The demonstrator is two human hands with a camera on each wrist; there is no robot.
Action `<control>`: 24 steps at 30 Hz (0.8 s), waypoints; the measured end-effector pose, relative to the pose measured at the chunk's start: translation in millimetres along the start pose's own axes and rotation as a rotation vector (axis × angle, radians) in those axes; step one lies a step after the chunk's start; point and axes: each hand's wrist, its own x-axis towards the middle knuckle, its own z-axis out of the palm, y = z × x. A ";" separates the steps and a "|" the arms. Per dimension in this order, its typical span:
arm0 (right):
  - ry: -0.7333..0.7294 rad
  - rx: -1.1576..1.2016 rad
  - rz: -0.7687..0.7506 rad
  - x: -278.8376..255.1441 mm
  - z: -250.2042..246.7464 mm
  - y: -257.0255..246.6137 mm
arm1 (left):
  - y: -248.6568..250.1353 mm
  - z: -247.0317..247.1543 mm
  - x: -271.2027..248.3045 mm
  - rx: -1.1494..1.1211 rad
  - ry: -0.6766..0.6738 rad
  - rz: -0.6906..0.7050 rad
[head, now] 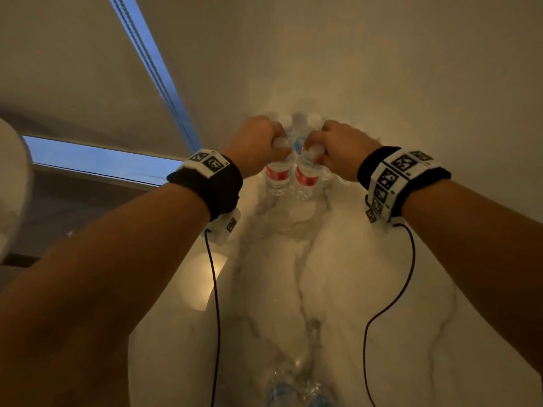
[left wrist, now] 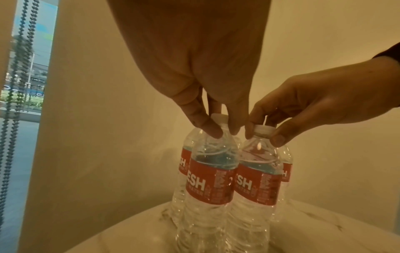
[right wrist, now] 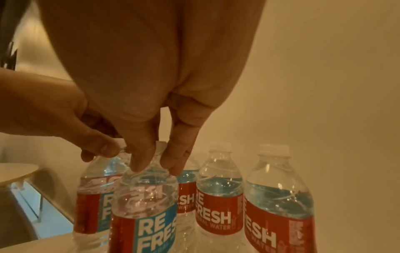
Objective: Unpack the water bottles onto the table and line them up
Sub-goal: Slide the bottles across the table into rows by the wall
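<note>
Two clear water bottles with red labels stand side by side on the white marble table (head: 352, 289). My left hand (head: 258, 143) pinches the neck of the left bottle (head: 277, 176) just under its white cap (left wrist: 219, 118). My right hand (head: 338, 148) pinches the right bottle (head: 307, 179) around its cap (left wrist: 263, 130). In the right wrist view my right hand (right wrist: 154, 162) holds the front bottle (right wrist: 142, 205), and the left hand (right wrist: 90, 147) holds the one beside it (right wrist: 93, 196). Several more bottles stand behind them by the wall (right wrist: 218, 196), (right wrist: 279, 210).
A beige wall (head: 382, 69) rises right behind the bottles. A window with a bead chain (head: 147, 60) lies to the left. Crumpled clear plastic wrap with more bottles (head: 296, 389) sits at the table's near edge. A round white chair or stool (head: 11, 186) stands at far left.
</note>
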 end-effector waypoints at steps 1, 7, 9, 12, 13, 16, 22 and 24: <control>0.004 -0.004 -0.016 2.3 -0.2 1.1 | -1.6 1.5 1.4 -0.013 0.015 -0.004; 0.034 -0.041 -0.072 9.7 1.3 6.7 | -4.3 9.1 4.6 -0.062 0.067 -0.020; 0.038 -0.042 -0.087 9.5 2.0 5.8 | -4.8 11.2 4.8 -0.077 0.083 -0.036; 0.039 -0.022 -0.099 7.0 1.5 4.9 | -4.4 13.9 4.2 -0.082 0.091 -0.069; 0.036 -0.006 -0.096 5.8 0.9 5.0 | -3.6 13.8 4.3 -0.078 0.087 -0.080; 0.008 0.049 -0.057 1.2 -3.7 3.6 | -0.9 10.8 4.4 -0.060 0.048 -0.092; 0.079 0.078 -0.027 -48.2 -15.1 -6.3 | -1.4 -4.3 -18.7 -0.095 -0.014 -0.168; 0.048 0.085 -0.047 -80.0 -15.0 -13.1 | 0.9 -11.8 -41.8 -0.147 -0.021 -0.172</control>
